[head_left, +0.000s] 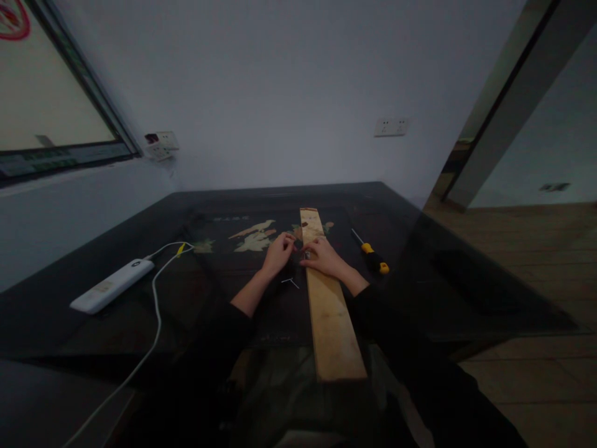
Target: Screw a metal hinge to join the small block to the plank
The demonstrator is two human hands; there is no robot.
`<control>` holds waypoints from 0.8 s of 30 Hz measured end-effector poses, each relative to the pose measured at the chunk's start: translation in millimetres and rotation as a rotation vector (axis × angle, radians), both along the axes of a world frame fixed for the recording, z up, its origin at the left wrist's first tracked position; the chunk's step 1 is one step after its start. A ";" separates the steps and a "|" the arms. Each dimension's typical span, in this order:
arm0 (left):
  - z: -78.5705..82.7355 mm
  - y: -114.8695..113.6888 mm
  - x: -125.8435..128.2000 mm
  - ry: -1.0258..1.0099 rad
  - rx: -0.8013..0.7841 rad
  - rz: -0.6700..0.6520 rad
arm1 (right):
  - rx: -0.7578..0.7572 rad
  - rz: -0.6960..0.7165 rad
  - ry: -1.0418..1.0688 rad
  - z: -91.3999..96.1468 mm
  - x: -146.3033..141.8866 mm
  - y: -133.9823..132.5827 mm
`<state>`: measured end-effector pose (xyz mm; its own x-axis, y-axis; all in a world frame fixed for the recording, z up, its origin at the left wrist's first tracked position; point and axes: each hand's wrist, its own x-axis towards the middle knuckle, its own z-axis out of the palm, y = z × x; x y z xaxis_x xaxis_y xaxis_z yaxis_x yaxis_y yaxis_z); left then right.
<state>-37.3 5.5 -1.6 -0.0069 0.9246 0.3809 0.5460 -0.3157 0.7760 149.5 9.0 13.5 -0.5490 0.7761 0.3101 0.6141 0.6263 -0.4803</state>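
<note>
Right hand [323, 256] (fingers curled) over wooden plank [332, 317]

Both black-sleeved arms [396, 336] extend, converging, over the near edge of the dark, flat-topped desk [420, 261], forearms [249, 294] bare toward the wrists, with the bare left hand [280, 250] and bare right hand [324, 256] near each other but apart, fingers curled inward, fingertip closure too small to determine.

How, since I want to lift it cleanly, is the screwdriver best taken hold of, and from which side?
Probably by its thick black-and-yellow handle, from above and the right. The screwdriver lies on the table, handle toward the person, thin shaft pointing away; the board and right hand are on its left.
</note>
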 end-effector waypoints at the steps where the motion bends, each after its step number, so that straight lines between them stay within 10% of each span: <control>1: -1.3 3.2 -5.8 0.043 0.016 0.053 | 0.002 0.002 0.002 -0.1 0.0 0.0; 8: -11.7 14.2 -33.8 0.397 -0.069 0.387 | 0.007 -0.006 -0.005 -1.4 -0.5 0.7; 24: -6.5 0.8 -19.1 0.664 -0.279 0.511 | 0.000 -0.021 0.003 0.2 -1.0 -1.2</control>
